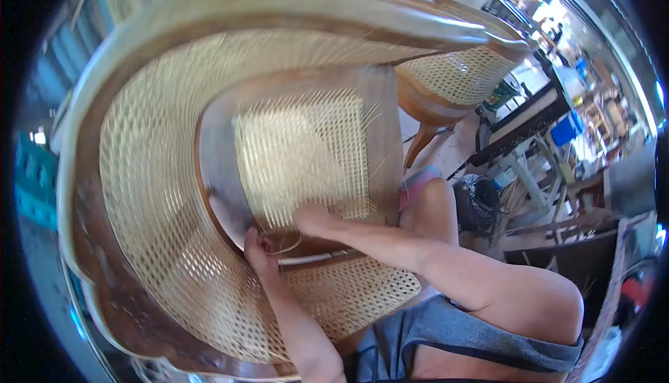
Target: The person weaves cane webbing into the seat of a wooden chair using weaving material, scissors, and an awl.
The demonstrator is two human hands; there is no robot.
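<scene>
A wooden chair frame [237, 24] with woven cane sides curves round both hands. Inside it is a wooden seat [383, 118] with a square of cane weaving [300, 153]; loose strand ends stick out along its far and right edges. My left hand [259, 251] is at the near left corner of the weaving, its fingers pinched on a thin cane strand [296, 245] that loops toward my right hand. My right hand [317, 219] lies over the near edge of the weaving; its fingers are blurred and partly hidden.
The chair's woven cane side panel [157, 146] rises on the left and runs below my arms. Another cane-panelled chair [456, 73] stands behind at the right. Farther right are a blue container [566, 128], a dark bag [477, 205] and a workbench with clutter.
</scene>
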